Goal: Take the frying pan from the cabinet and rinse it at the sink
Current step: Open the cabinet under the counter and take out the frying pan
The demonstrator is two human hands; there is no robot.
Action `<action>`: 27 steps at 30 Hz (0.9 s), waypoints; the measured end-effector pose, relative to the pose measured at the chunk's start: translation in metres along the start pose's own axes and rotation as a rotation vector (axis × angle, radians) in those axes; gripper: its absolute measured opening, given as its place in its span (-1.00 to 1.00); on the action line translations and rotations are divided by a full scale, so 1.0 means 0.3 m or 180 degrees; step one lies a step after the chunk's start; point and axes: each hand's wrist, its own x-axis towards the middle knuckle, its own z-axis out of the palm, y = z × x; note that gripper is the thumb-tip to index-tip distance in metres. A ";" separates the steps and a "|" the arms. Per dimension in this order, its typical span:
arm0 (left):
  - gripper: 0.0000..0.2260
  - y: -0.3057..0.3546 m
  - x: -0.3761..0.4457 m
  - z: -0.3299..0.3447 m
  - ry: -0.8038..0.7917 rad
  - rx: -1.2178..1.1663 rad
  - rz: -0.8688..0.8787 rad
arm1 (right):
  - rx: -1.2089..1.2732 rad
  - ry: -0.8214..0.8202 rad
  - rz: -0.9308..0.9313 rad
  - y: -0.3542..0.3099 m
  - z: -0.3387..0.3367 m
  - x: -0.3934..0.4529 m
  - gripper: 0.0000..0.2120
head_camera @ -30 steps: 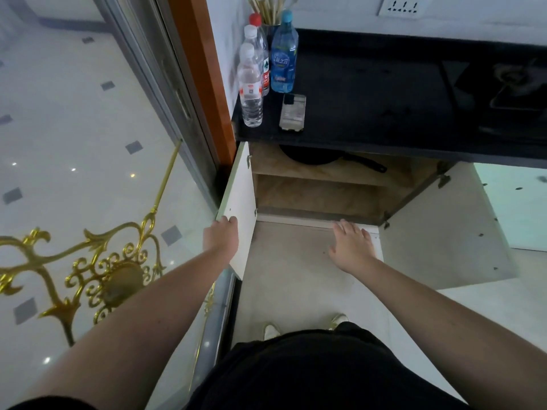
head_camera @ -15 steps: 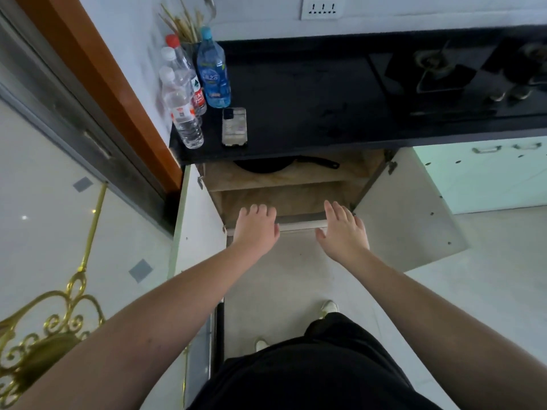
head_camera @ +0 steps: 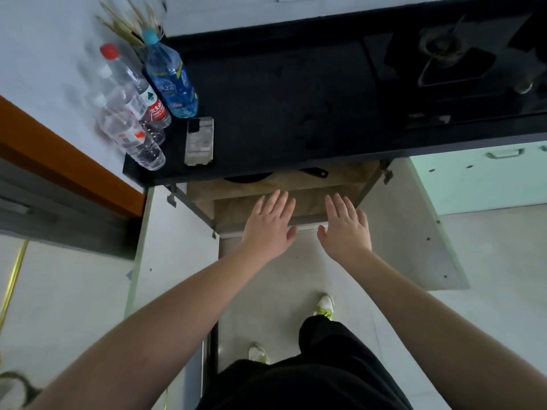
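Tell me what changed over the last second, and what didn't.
The left hand let go of the left cabinet door and swung in beside the right hand; both now reach, open, toward the cabinet. The frying pan stays untouched on its shelf, doors open, bottles and phone unmoved.

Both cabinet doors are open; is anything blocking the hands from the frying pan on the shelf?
Nothing visible does. The frying pan lies on the upper shelf, mostly hidden under the countertop edge, handle pointing right. The left hand and right hand are open, empty, just in front of the opening.
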 end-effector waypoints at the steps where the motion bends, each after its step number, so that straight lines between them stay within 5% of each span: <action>1: -0.41 0.006 0.024 -0.002 -0.0011 -0.0001 -0.0034 | -0.0033 -0.0029 -0.0014 0.013 0.002 0.027 -0.32; 14: -0.43 -0.024 0.137 0.121 -0.0007 -0.0177 0.0116 | 0.0169 0.0003 0.0233 -0.059 0.156 0.145 -0.34; 19: -0.41 -0.082 0.223 0.206 -0.0096 -0.0487 -0.0393 | 0.0551 0.0168 0.0590 -0.065 0.241 0.232 -0.33; 27: -0.42 -0.077 0.402 0.397 0.0104 -0.0594 -0.0361 | 0.0421 0.0387 0.0535 0.013 0.401 0.423 -0.32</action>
